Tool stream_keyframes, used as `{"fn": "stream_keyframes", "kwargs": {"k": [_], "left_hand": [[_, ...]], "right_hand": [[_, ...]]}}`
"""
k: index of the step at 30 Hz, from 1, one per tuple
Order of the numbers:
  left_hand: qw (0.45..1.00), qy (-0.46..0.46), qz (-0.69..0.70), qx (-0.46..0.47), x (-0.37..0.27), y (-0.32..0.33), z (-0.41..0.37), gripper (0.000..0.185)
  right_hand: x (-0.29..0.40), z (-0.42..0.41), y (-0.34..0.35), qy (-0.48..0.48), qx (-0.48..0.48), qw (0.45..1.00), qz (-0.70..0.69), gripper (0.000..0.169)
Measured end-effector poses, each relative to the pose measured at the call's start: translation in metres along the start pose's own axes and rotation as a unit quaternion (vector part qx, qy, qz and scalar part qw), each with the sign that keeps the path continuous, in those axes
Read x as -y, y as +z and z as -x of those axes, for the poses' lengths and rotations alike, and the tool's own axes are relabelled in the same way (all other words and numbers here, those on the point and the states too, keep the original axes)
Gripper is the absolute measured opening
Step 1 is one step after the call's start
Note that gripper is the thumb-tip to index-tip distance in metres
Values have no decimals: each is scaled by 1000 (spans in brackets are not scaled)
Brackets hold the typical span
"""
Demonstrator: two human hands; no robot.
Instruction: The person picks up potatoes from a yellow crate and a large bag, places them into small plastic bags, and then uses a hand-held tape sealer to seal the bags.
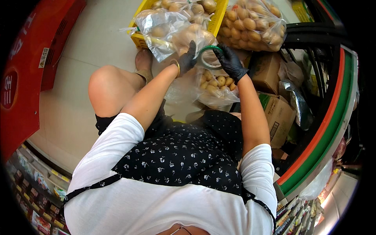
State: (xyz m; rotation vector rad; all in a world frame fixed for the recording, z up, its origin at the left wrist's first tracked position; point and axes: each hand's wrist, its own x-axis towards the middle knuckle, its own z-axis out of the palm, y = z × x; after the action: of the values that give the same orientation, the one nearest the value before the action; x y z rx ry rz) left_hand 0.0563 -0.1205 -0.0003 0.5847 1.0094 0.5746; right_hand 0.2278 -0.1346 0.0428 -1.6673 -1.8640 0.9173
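Note:
My right hand [230, 61], in a black glove, grips a roll of green tape [211, 47] by its right side. Close to the roll's left side is my left hand [187, 61], also gloved, with its thumb raised. It is against clear plastic at a knotted bag of potatoes [194, 33]; what its fingers hold is hidden. Below the tape roll, a clear plastic bag of smaller potatoes [217, 82] lies in front of me. The knotted bag rests at the near end of a yellow plastic crate [221, 20] holding more bagged potatoes.
Right of the crate stands a large clear bag of potatoes [249, 26]. Cardboard boxes [279, 117] sit under a black rack with a green and red edge [326, 126]. A red display stand [22, 73] is on the left; stocked shelves [38, 191] are behind.

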Motion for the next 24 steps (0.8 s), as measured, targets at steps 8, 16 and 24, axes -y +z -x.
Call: {"fn": "stream_keyframes", "kwargs": {"k": [8,16,24], "left_hand": [[982,15,-182,-57,25,-11,-36,42],[960,32,-278,-21,17,-16,-44,41],[689,171,-704,-20,-14,6,7,32]], "right_hand": [[6,-4,0,-6,47,997,55,26],[-25,30,37,83,-72,994,-16,33],[-25,52,113,144,123,973,-132,28]]}}
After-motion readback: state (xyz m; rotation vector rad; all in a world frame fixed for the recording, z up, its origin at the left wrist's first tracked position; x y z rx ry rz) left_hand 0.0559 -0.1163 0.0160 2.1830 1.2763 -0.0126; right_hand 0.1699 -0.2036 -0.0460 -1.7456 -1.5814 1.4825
